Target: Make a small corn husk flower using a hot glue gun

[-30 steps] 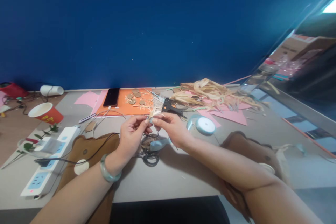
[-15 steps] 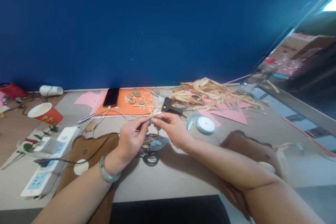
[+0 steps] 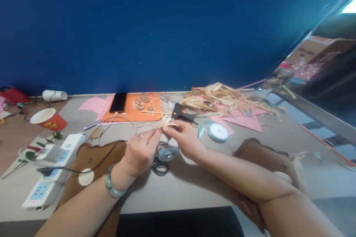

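My left hand [image 3: 143,152] and my right hand [image 3: 185,137] meet over the middle of the table, both pinched shut. Between their fingertips is a small bundle of pale dried husk [image 3: 166,121], its upper strips fanning out; the fingers hide its lower end. Just below my hands is a loop of light blue ribbon [image 3: 168,153]. Under that lie scissors [image 3: 160,168] with black handles, their blades mostly covered. A black glue gun [image 3: 180,112] rests beyond my right hand. Right of my hand is a ribbon spool [image 3: 217,132] with light blue ribbon.
Dried husk strips [image 3: 222,96] are heaped at the back right over pink paper [image 3: 244,123]. An orange sheet [image 3: 128,114] carries wooden discs and a phone [image 3: 118,102]. At left are a power strip [image 3: 41,189], a paper cup [image 3: 48,119] and a brown bag [image 3: 91,159].
My left hand has turned and moved slightly right, its fingertips now closer to my right hand's. More of the pale husk shows above the fingers, and the ribbon loop below has shifted right.
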A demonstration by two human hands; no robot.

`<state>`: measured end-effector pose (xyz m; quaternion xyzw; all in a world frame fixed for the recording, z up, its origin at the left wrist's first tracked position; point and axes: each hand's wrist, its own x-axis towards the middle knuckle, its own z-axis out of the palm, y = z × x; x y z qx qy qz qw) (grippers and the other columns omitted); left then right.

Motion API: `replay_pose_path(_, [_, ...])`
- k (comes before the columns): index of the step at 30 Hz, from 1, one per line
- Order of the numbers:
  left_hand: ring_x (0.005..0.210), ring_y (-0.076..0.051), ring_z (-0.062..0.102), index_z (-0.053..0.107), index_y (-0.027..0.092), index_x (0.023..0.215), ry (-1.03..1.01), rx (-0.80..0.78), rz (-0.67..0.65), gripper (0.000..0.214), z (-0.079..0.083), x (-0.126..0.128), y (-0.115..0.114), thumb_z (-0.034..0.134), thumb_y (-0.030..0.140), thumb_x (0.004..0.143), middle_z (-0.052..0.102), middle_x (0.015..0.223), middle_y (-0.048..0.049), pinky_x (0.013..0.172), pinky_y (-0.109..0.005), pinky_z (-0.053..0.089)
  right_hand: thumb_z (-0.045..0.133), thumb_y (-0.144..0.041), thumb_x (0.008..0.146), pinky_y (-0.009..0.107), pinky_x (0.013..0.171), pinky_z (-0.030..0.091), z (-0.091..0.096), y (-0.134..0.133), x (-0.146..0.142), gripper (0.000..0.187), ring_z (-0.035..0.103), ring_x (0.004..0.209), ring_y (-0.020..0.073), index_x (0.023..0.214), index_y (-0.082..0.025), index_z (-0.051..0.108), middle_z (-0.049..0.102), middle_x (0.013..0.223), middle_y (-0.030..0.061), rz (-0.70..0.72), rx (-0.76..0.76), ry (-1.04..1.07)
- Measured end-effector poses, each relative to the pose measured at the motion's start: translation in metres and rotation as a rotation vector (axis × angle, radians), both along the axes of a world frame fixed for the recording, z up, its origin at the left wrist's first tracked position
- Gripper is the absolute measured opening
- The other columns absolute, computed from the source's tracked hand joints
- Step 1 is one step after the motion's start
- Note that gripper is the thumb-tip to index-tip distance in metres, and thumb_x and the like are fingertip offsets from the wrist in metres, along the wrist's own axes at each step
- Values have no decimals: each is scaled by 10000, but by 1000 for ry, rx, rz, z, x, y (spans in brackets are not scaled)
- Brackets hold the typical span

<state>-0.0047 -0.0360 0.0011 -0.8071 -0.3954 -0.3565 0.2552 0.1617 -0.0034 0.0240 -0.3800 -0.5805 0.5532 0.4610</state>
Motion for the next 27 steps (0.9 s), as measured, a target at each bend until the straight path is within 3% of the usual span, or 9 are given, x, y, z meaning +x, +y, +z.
replay_pose_path(8, [684, -205, 686, 598, 62, 1101, 71, 83, 16, 317, 6, 5, -5, 649, 125, 794, 736, 848, -112, 593, -310, 489, 698, -364, 743, 245, 572, 356, 0, -1, -1, 257, 451, 568, 96, 633, -155, 595, 519, 568, -27, -39, -34, -1])
replay_pose_path(27, [718, -196, 696, 594, 93, 1101, 18, 61, -19, 277, 4, 7, -6, 611, 152, 831, 738, 878, -113, 645, -296, 513, 690, -339, 726, 242, 556, 337, 0, 2, -1, 252, 421, 550, 89, 602, -151, 576, 492, 542, -32, -46, -49, -5])
